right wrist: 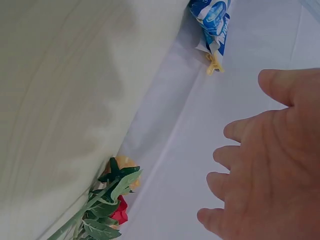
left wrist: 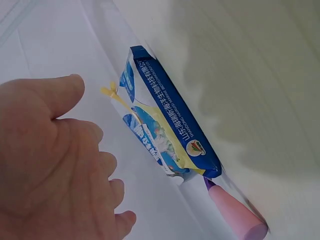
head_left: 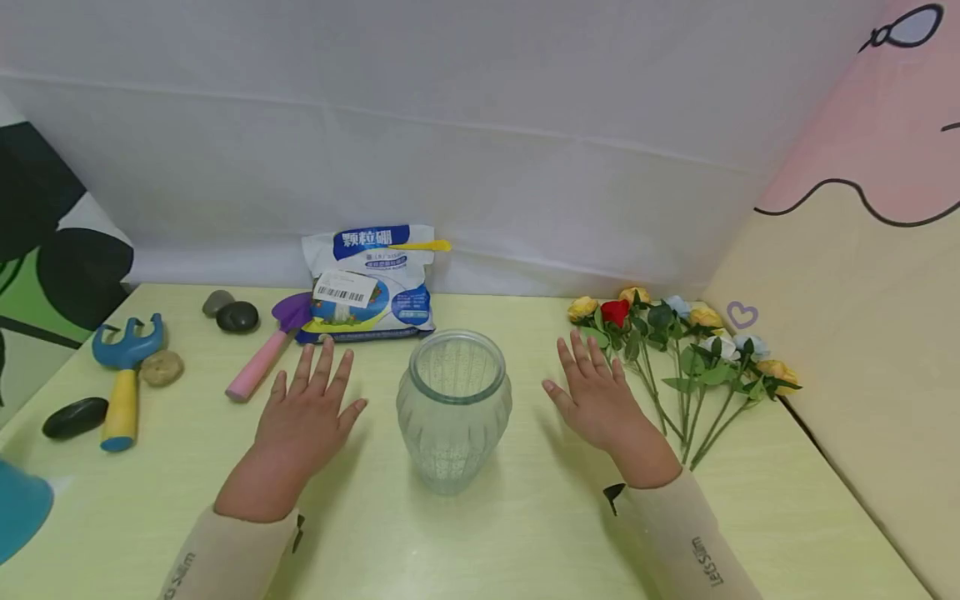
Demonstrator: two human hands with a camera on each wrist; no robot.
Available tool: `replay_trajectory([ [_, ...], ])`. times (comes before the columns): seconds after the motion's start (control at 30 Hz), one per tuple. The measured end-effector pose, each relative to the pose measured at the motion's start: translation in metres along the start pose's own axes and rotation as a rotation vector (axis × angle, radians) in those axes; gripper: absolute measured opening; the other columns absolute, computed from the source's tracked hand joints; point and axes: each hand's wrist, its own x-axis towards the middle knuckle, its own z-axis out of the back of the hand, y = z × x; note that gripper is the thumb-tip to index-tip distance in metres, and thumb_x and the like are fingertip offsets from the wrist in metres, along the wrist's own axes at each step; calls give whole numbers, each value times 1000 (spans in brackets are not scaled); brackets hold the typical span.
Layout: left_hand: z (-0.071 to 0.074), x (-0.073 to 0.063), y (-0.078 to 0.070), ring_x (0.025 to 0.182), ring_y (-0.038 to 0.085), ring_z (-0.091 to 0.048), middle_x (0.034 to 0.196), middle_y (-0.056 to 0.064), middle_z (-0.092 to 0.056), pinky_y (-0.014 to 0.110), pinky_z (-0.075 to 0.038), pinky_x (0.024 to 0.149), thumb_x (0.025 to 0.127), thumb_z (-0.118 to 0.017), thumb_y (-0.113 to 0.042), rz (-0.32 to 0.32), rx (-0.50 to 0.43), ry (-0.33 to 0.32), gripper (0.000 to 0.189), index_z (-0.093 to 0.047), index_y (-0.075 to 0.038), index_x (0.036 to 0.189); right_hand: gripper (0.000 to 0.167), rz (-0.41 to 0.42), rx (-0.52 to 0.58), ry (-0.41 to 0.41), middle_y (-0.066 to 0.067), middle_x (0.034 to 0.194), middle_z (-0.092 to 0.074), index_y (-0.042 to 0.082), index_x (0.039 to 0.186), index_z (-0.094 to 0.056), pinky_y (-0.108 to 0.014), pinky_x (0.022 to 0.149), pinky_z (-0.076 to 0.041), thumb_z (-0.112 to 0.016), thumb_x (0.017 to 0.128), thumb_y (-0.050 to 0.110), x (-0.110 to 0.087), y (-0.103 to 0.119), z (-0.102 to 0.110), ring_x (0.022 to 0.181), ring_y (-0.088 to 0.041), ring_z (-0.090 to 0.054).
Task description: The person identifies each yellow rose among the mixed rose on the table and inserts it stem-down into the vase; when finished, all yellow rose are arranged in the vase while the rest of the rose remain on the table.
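Between my two hands a ribbed clear glass vase [head_left: 454, 417] stands upright on the table. To its left, my left hand [head_left: 307, 421] is held palm down with fingers spread, touching no object. My right hand [head_left: 596, 400] is on the vase's other side, its fingers also straight and holding nothing. Just beyond the left fingertips are a printed plastic bag [head_left: 375, 287] with a yellow clip and a toy shovel [head_left: 262, 358] with a pink handle and purple blade. Artificial flowers [head_left: 682, 342] in red, yellow, white and blue lie nearest my right hand.
At the left lie a toy rake [head_left: 123, 383] with a yellow handle, a black stone [head_left: 75, 418], a tan stone [head_left: 162, 367], another black stone [head_left: 237, 317] and a grey stone [head_left: 217, 302]. A blue rounded object [head_left: 22, 508] is cut off at the left edge. White cloth [head_left: 525, 167] hangs behind.
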Motion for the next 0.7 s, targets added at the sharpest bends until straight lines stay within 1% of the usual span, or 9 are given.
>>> replay_trajectory([
  [0.1,0,0,0,136,43,-1,150,25,-4,63,-7,105,97,-43,-35,3,1,2,65,-18,-1,146,64,-1,5,0,-14,153,4,7,148,-7,-59,108,0,-32,100,41,0,-1,0,138,-33,8],
  [0.2,2,1,2,136,44,0,150,25,-6,65,-9,104,97,-42,-34,-2,-10,-21,64,-17,-1,146,64,1,39,-14,-15,153,4,7,148,-7,-61,107,-2,-31,100,41,2,-6,2,138,-34,7],
  [0.3,8,3,4,135,44,4,150,25,-5,69,-8,101,99,-38,-34,-24,-104,-77,62,-17,-2,147,61,3,108,-53,-17,153,2,8,148,-10,-63,105,-6,-33,100,38,6,-19,7,138,-37,2],
  [0.37,14,5,5,135,43,7,151,23,-3,71,-6,99,100,-34,-37,-48,-248,-104,60,-15,-4,147,57,7,189,-75,-21,152,-7,6,148,-16,-63,105,-11,-37,100,31,8,-31,12,137,-39,-6],
  [0.47,23,4,3,137,39,3,153,17,-4,69,-5,101,101,-28,-40,-135,-602,-82,58,-13,-11,149,48,-13,291,-66,-23,145,-28,4,143,-32,-59,100,-29,-43,99,21,10,-53,15,129,-43,-29],
  [0.53,26,2,0,137,40,-3,153,15,-6,69,-7,101,101,-26,-42,-257,-862,-30,58,-11,-14,149,42,-35,323,-18,-27,137,-38,0,137,-41,-55,93,-39,-46,97,15,11,-66,14,120,-44,-40],
  [0.6,26,1,-4,136,41,-9,153,14,-8,69,-11,100,100,-27,-44,-405,-1059,37,60,-10,-15,150,39,-59,317,51,-29,133,-42,-2,133,-46,-52,86,-45,-47,96,11,12,-76,10,112,-46,-47],
  [0.63,26,1,-6,135,43,-11,153,15,-8,70,-12,99,99,-28,-46,-473,-1129,73,62,-10,-15,150,38,-68,312,83,-30,132,-42,-3,132,-47,-51,85,-46,-46,95,9,13,-80,8,111,-46,-48],
  [0.7,23,2,-10,134,46,-13,153,17,-7,71,-14,98,96,-37,-49,-584,-1208,121,70,-8,-15,150,39,-76,303,133,-32,132,-41,-6,131,-46,-52,88,-44,-44,93,5,14,-85,5,114,-48,-45],
])
